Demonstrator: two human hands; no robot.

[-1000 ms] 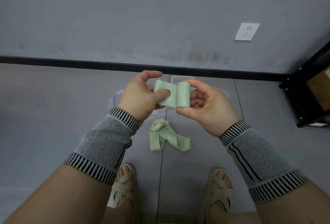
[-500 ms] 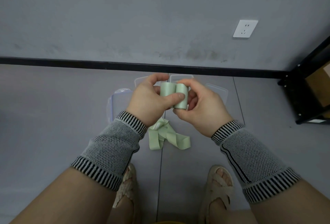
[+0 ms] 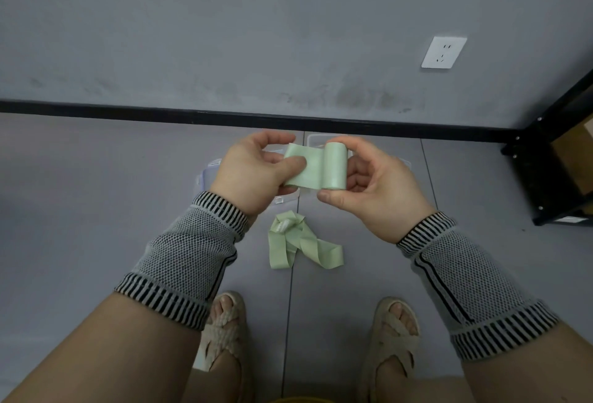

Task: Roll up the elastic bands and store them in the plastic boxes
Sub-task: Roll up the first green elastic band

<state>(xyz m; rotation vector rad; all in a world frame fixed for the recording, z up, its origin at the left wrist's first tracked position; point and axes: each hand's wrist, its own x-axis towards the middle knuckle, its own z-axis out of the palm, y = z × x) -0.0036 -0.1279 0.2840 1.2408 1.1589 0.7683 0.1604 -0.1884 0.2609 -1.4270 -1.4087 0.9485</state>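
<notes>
Two bands (image 3: 316,166) (image 3: 301,242) are counted; two hands (image 3: 253,171) (image 3: 375,190), two sandals (image 3: 224,332) (image 3: 394,335), one socket (image 3: 443,52). Boxes (image 3: 208,174) are mostly hidden, uncounted.

Grey tiled floor (image 3: 96,210) with thin seams, black baseboard (image 3: 128,110) along the far edge. On it: loose pale green elastic band (image 3: 301,243), crumpled and looped, lying across a seam; clear plastic boxes (image 3: 208,174) behind it, mostly hidden by the hands; black shelf frame (image 3: 545,171) at right; two feet in woven sandals (image 3: 396,335) near the bottom.
</notes>
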